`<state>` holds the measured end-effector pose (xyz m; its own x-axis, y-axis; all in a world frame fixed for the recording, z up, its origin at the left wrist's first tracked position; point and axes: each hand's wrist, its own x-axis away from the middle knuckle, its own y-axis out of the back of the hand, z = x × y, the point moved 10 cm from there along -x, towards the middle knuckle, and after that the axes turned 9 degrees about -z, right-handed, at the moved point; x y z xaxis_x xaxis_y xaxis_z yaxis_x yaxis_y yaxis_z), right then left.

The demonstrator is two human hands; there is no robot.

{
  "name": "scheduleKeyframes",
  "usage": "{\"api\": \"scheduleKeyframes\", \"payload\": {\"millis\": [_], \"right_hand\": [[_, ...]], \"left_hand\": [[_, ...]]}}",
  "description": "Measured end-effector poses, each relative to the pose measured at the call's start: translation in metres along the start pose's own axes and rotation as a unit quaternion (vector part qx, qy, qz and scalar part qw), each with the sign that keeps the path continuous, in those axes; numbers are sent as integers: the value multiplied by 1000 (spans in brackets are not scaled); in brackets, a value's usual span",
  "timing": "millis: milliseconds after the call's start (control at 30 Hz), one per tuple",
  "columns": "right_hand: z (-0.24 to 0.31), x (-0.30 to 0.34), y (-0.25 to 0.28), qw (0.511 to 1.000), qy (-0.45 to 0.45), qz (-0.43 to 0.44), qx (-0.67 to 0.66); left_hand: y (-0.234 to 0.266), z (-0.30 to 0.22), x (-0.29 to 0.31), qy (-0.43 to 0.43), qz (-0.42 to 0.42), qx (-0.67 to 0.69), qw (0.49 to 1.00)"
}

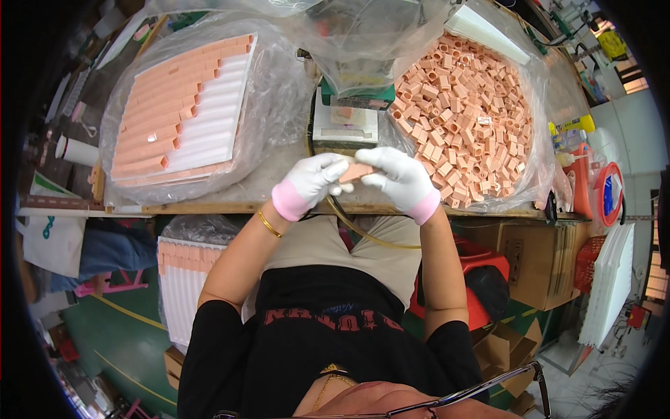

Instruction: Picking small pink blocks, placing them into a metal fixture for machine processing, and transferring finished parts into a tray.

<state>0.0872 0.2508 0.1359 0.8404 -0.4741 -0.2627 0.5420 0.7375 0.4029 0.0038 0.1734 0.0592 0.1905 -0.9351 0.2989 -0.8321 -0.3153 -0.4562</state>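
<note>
Both my hands wear white gloves with pink cuffs and meet above the front edge of the bench. Between their fingertips is a small peach-coloured piece (356,172), partly hidden by the gloves. My left hand (311,183) grips its left end, and my right hand (400,177) pinches the right end. Just beyond them stands a small machine (345,129) with a flat pale metal top and a green part behind it. A large heap of peach-coloured hollow square pieces (467,119) lies to the right. On the left, similar pieces (157,105) sit in rows on a white ridged tray (222,115).
Clear plastic sheeting (276,84) surrounds the tray and hangs over the machine. A yellowish hose (370,239) crosses the bench edge by my lap. Below the bench, a second filled tray (187,279) stands left, with a red stool (478,269) and cardboard box (541,262) right.
</note>
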Motion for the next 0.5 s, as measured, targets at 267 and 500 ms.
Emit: {"api": "scheduleKeyframes", "payload": {"millis": [267,500], "right_hand": [[-39,-13,-7,994,-56,-89,-30],[-38,-65,24,925,46,-244,289]], "left_hand": [[-5,-1,-21,-42,-6,164,985],[28,-64,8,-180,-178,-241,937]]}}
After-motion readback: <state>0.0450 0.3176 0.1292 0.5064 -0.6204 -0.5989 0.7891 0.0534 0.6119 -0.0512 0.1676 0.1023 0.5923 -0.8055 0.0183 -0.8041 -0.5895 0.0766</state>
